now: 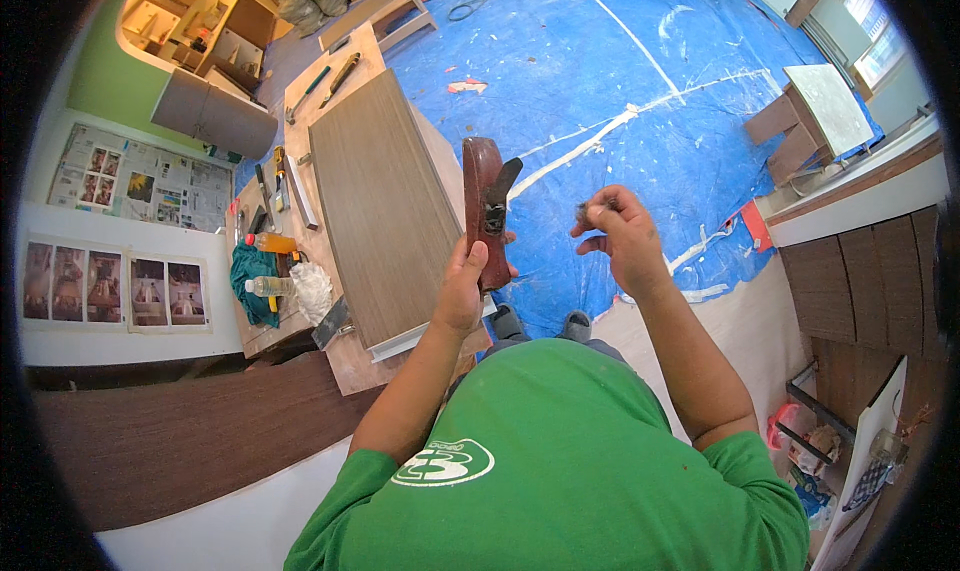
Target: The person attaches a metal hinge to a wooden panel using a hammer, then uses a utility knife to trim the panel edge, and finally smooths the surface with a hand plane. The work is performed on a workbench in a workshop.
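Note:
My left hand (462,289) is wrapped round the lower part of a reddish-brown wooden hand plane (482,181), held upright in front of my body. A dark blade or wedge sticks out of the plane's right side above its throat. To the right, apart from the plane, my right hand (628,239) has its fingers curled and pinched. A small greyish scrap (583,213) shows at its fingertips, too small to name. Just left of the plane lies a long wood-grain panel (375,191) on a plywood worktop (357,69).
Along the worktop's left side lie a hammer (306,95), a handsaw (341,79), an orange bottle (272,243), a clear bottle (268,286), a green cloth (252,271) and a white crumpled cloth (312,291). Blue sheeting (560,61) covers the floor. A small stand (825,111) is at right.

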Demonstrator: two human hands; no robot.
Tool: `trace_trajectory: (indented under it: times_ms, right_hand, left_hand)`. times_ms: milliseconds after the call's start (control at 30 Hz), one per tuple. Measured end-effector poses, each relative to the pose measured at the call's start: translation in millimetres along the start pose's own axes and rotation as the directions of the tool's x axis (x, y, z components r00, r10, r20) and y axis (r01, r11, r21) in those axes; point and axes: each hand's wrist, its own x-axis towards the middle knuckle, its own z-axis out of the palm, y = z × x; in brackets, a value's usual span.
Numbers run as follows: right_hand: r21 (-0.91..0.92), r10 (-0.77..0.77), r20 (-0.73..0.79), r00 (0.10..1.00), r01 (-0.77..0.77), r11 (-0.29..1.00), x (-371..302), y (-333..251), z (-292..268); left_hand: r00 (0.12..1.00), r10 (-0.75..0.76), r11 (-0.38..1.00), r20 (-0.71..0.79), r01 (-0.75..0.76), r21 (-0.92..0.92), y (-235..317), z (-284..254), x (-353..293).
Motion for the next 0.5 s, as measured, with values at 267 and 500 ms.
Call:
trace_trajectory:
  times_ms: [267, 500]
  right_hand:
    - [-0.583, -0.199, 0.322, 0.925, 0.360, 0.728, 1.5, 58.0, 34.0]
    - [-0.722, -0.377, 0.506, 0.775, 0.621, 0.306, -23.7, 84.8, 59.7]
  left_hand:
    - [0.999, 0.037, 0.998, -0.017, -0.036, 0.055, -6.0, 2.2, -5.8]
    - [0.993, 0.114, 0.988, -0.001, -0.113, 0.102, -12.6, -1.3, -7.3]
